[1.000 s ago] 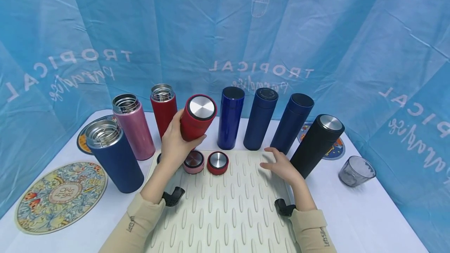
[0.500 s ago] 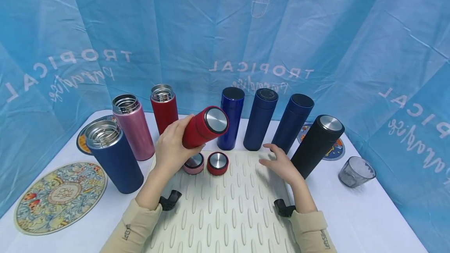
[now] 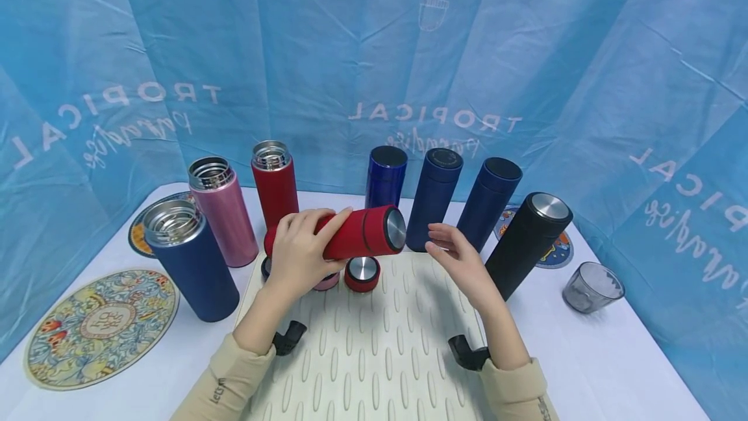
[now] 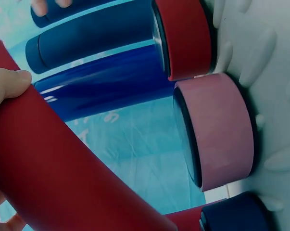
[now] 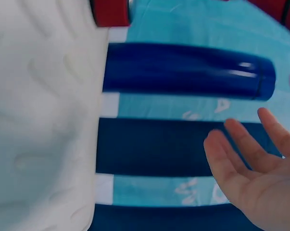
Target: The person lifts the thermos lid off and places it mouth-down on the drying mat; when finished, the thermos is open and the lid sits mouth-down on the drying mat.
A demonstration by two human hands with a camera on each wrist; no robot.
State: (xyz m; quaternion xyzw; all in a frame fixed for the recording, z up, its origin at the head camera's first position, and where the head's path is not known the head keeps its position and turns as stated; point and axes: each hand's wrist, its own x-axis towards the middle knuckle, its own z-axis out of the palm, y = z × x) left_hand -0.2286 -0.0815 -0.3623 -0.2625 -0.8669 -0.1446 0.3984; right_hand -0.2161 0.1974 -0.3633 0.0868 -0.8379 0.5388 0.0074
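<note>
My left hand [image 3: 300,258] grips a red thermos [image 3: 365,232] around its body, thumb on the near side. The thermos lies nearly level above the mat, its silver-topped lid [image 3: 395,230] pointing right. In the left wrist view the red body [image 4: 63,159] crosses the lower left corner. My right hand [image 3: 461,262] hovers over the mat's right part, fingers loosely bent, holding nothing, apart from the thermos. Beneath the thermos sit a red lid [image 3: 361,281], a pink lid [image 4: 221,134] and a navy lid [image 4: 238,214], partly hidden in the head view.
Lidless navy [image 3: 201,271], pink [image 3: 228,226] and red [image 3: 274,193] bottles stand left. Several blue bottles, including a glossy one [image 3: 382,180], and a black bottle [image 3: 523,245] stand behind and right. A glass [image 3: 593,286] is far right. A cream ridged mat [image 3: 368,356] lies in front.
My left hand has tipped the red thermos from near upright to nearly level, its lid end swinging right and down. My right hand has risen slightly and turned toward it.
</note>
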